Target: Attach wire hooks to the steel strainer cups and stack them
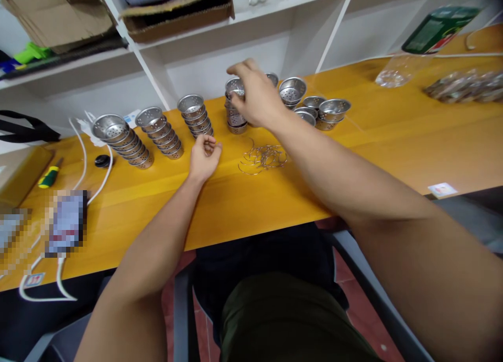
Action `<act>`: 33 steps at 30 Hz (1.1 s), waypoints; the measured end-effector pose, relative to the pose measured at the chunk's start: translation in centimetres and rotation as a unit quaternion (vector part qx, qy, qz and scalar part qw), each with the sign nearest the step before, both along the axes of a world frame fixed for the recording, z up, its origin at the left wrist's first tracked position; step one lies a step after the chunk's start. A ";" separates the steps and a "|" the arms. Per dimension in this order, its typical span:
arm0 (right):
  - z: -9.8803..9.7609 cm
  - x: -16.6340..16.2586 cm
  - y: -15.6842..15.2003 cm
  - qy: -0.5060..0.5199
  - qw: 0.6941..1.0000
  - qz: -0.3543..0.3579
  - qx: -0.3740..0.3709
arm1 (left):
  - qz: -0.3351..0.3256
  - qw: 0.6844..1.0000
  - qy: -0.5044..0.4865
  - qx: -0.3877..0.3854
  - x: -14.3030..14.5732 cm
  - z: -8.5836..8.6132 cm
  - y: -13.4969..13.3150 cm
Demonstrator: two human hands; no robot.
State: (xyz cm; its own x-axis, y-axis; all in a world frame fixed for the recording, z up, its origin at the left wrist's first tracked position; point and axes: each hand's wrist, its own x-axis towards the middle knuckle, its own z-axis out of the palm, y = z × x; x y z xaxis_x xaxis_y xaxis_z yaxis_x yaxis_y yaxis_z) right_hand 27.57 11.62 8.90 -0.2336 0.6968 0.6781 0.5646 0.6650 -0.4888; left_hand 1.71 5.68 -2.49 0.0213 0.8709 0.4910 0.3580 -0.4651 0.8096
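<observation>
step in hand, by my reading: stacking. my right hand reaches to the far edge of the tabletop and its fingers close from above on the top cup of the fourth stack. whether that cup is fully seated i cannot tell; the hand hides its right side. my left hand rests on the tabletop just in front of the third stack, fingers curled inward. if something small lies in them, it does not show.

next move, as i judge it: the cup must sit level and centred on its stack, with a light grip, since the column is tall and narrow.

count:
- stacks of perforated steel cups along the far edge: four, including the first stack and second stack, both leaning left.
- loose cups right of the fourth stack: five visible, one half hidden behind the hand.
- wire rings: one tangled heap near the middle, not countable.
- screwdriver: one, toward the left edge.
</observation>
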 end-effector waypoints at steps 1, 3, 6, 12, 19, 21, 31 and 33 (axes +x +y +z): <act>-0.1 1.0 0.8 -0.017 1.000 -0.006 0.004 | -0.009 1.000 -0.003 -0.007 0.2 0.3 -0.2; -0.8 2.1 2.4 -0.057 0.998 -0.013 -0.009 | -0.012 1.000 -0.006 -0.023 0.6 0.9 -0.6; -1.7 1.6 3.6 -0.113 0.991 -0.040 -0.054 | -0.012 0.998 -0.002 -0.053 0.7 1.7 -1.2; -0.2 0.2 2.0 -0.162 0.977 -0.097 -0.094 | -0.024 0.996 -0.005 -0.087 0.8 2.8 -2.3; 1.3 1.0 0.2 -0.102 0.993 -0.057 -0.037 | -0.056 0.996 -0.021 -0.064 0.6 2.0 -1.9; 1.8 1.2 -1.5 -0.087 0.996 -0.025 -0.010 | -0.081 0.995 -0.033 -0.041 0.6 1.4 -1.7; -2.7 0.2 -11.5 -0.071 0.959 0.273 -0.021 | -0.183 0.981 0.000 0.063 0.0 2.9 -2.4; -3.9 -0.4 -11.4 -0.039 0.955 0.294 -0.032 | -0.182 0.983 0.010 0.027 -0.6 3.4 -2.7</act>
